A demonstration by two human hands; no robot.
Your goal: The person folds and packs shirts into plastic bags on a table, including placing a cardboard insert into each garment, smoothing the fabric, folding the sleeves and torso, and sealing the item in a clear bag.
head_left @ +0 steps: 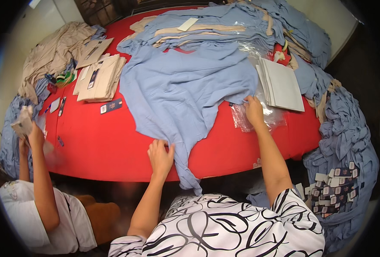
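Note:
A light blue garment (185, 90) lies spread over the red table (95, 145), one corner hanging off the near edge. My left hand (160, 155) rests flat on its lower left edge, fingers apart. My right hand (254, 110) presses on the garment's right edge, beside a clear plastic bag (258, 118). Neither hand grips anything that I can see.
A stack of white cardboard sheets (282, 83) lies right of the garment. Folded beige garments (100, 77) and a dark tag (111, 106) lie at left. Blue and beige clothes (215, 25) pile at the back. Another person (40, 205) sits at left, holding something pale. Tags (331, 188) lie on blue cloth at right.

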